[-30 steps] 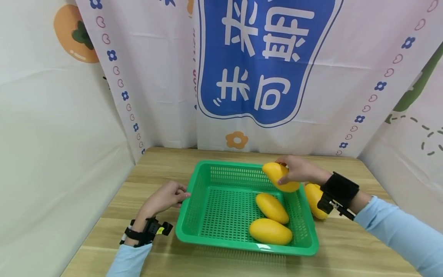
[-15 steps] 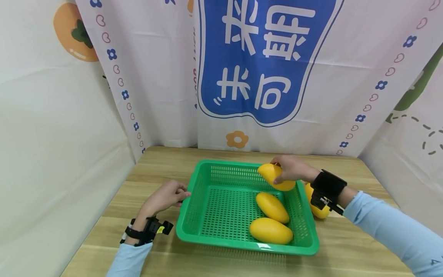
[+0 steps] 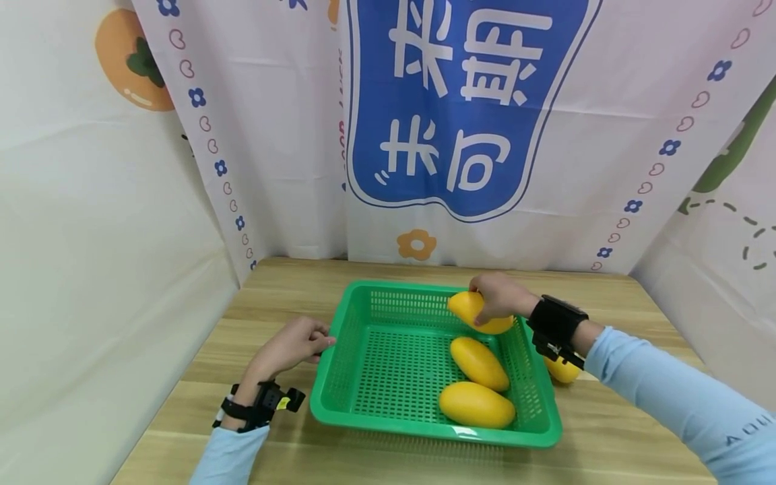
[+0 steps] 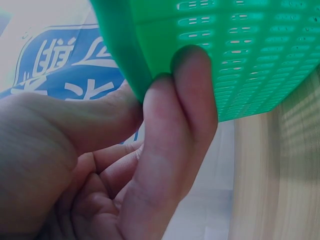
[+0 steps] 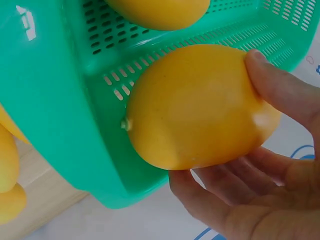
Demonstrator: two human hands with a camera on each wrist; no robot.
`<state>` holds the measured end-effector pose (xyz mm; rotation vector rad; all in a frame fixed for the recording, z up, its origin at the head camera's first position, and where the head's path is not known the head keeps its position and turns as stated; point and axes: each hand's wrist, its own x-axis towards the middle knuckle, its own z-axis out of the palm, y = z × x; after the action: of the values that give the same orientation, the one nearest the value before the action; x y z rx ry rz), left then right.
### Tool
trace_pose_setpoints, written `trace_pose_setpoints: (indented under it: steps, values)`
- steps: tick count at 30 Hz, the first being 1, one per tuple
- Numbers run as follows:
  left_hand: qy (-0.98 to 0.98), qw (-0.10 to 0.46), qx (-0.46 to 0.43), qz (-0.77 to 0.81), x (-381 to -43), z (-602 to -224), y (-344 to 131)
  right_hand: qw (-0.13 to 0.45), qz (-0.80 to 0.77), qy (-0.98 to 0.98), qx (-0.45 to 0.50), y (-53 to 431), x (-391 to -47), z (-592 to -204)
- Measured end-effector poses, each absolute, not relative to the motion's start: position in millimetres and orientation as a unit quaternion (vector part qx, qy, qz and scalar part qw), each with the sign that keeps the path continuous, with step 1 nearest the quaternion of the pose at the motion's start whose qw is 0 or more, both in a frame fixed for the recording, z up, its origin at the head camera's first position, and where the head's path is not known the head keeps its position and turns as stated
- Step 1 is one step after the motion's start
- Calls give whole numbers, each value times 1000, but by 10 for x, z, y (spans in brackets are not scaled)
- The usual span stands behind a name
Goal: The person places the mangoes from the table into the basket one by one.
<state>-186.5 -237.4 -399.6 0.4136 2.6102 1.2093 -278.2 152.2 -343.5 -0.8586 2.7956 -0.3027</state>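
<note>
A green plastic basket (image 3: 330,377) with slotted walls stands on the wooden table. At its left rim, my left hand (image 3: 295,347) pinches the edge; the left wrist view shows thumb and fingers (image 4: 167,130) on either side of the basket wall. My right hand (image 3: 500,296) grips a yellow mango (image 3: 469,308) at the basket's back right corner, inside the rim. In the right wrist view the thumb is on one side of this mango (image 5: 200,107) and the fingers are underneath. Two more mangoes, one (image 3: 479,364) behind the other (image 3: 477,404), lie on the basket floor at the right.
Outside the basket's right wall, another mango (image 3: 564,370) rests on the table (image 3: 612,417), partly hidden by the right wrist. The right wrist view shows several yellow fruits (image 5: 7,160) there. A printed cloth (image 3: 291,222) hangs behind the table, with pale sheets at both sides.
My right hand has carried its mango a little to the left and slightly lower into the basket's back right corner. The left hand has stayed on the rim.
</note>
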Motion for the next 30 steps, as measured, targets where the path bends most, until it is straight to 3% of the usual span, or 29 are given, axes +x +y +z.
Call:
trace_pose_setpoints:
  steps: [30]
  values:
    - [893,121,131,413,-1869,-4002,-2348,166,-42,944,-281,1318,-2705,-3692]
